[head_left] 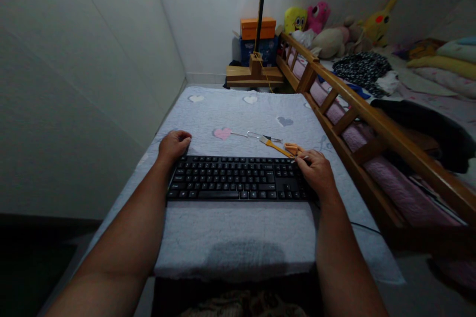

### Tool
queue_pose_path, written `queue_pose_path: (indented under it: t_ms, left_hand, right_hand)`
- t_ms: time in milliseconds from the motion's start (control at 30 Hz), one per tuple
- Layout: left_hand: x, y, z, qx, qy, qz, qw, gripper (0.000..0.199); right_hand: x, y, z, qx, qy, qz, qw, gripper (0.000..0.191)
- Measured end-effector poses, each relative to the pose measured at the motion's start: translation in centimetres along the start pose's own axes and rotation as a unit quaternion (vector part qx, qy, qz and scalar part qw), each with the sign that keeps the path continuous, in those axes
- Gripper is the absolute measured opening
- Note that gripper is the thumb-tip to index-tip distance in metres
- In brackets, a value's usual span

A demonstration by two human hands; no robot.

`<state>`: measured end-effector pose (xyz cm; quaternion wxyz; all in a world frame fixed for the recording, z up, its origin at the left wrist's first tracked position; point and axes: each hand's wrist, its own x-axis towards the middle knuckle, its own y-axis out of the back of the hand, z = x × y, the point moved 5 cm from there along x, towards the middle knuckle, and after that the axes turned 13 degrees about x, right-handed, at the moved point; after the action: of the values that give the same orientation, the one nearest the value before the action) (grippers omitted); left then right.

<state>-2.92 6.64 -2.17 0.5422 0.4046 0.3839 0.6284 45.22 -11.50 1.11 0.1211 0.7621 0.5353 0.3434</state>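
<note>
A black keyboard [226, 178] lies across a pale quilted cloth with heart shapes. At its upper left corner is my left hand [174, 147], fingers curled together; whatever they hold, if anything, is hidden. My right hand [316, 169] is over the keyboard's upper right end, thumb and fingers pinched on a thin white stick [304, 157], perhaps a cotton swab. Just beyond that hand lies an orange cloth [293, 148]. A brush with a yellow handle [277, 148] rests behind the keyboard, beside a wire tool [255, 134] and a dark-handled tool [273, 139].
Along the right runs a wooden bed rail [345, 104], with bedding and plush toys behind it. A wooden stand [255, 75] and an orange box [258, 28] are past the table's far edge. A dark cable [366, 228] trails off to the right.
</note>
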Motion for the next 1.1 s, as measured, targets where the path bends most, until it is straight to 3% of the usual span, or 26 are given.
queue_pose_path:
  t_ms: [500, 1100]
  left_hand:
    - [-0.12, 0.3, 0.34, -0.005, 0.005, -0.002, 1.0, 0.025]
    - [-0.32, 0.42, 0.44, -0.008, 0.013, -0.007, 1.0, 0.024]
  right_hand:
    - [-0.02, -0.3, 0.33, -0.003, 0.002, 0.02, 1.0, 0.02]
    - [-0.07, -0.61, -0.32, 0.022, 0.01, 0.002, 1.0, 0.017]
